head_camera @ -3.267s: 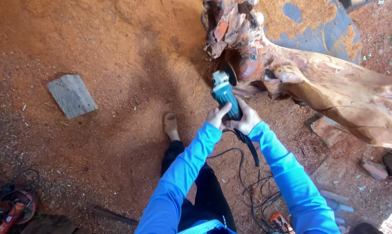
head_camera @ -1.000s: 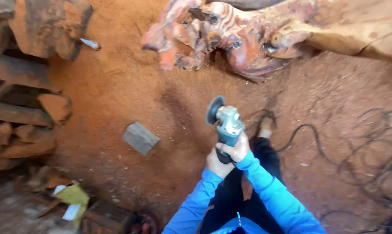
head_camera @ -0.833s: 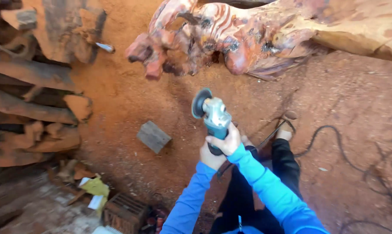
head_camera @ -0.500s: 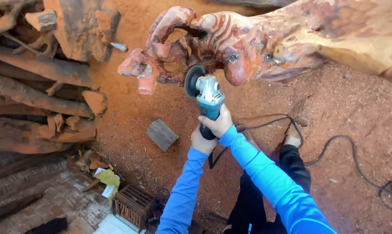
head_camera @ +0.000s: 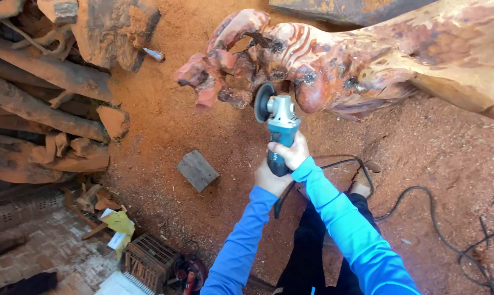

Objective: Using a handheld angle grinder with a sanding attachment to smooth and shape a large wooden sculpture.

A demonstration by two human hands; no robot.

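Note:
Both my hands grip a teal and grey angle grinder (head_camera: 278, 125). My right hand (head_camera: 289, 151) wraps the upper part of its body, and my left hand (head_camera: 270, 178) holds the rear end where the black cord leaves. The dark disc (head_camera: 263, 102) sits against the knotted reddish end of a large carved tree trunk (head_camera: 334, 60) that runs off to the upper right. Both arms wear bright blue sleeves.
Red sawdust covers the ground. A grey wood block (head_camera: 197, 170) lies left of my hands. Stacked rough logs (head_camera: 45, 104) fill the left side. A small wire crate (head_camera: 148, 261) and a red tool sit at the bottom. Black cables (head_camera: 421, 207) trail right.
The view has swung and come closer to the trunk's knotted end. The grinder has moved up from above the sawdust until its disc reaches the wood.

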